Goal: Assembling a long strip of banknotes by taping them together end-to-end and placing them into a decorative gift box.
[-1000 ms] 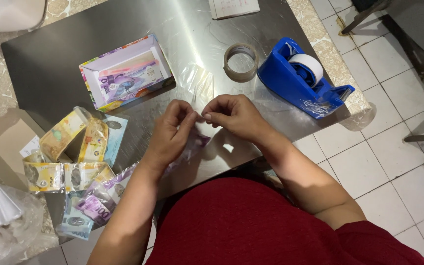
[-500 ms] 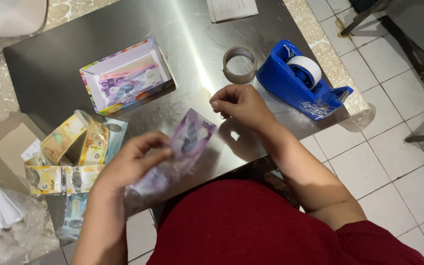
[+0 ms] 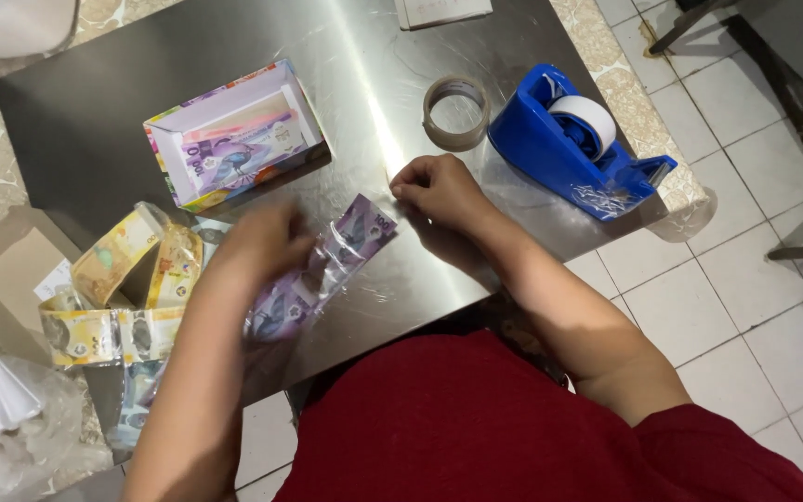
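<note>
My left hand point(image 3: 264, 245), blurred with motion, grips the lower part of a strip of purple banknotes point(image 3: 332, 265) wrapped in clear film. The strip lies slanted on the steel table point(image 3: 392, 84). My right hand point(image 3: 439, 191) has its fingers pinched together at the strip's upper end, seemingly on the clear film edge. An open box made of banknotes point(image 3: 234, 135) stands just beyond my left hand.
A roll of clear tape point(image 3: 457, 112) and a blue tape dispenser point(image 3: 573, 139) sit beyond my right hand. Looped yellow banknote strips point(image 3: 123, 279) lie at the table's left edge. A cardboard box point(image 3: 2, 270) and a plastic bag point(image 3: 2, 418) are on the floor at left.
Both hands were pinched together at the table's middle. My left hand then drew back to the left and brought the purple strip down onto the table; my right hand stayed roughly in place.
</note>
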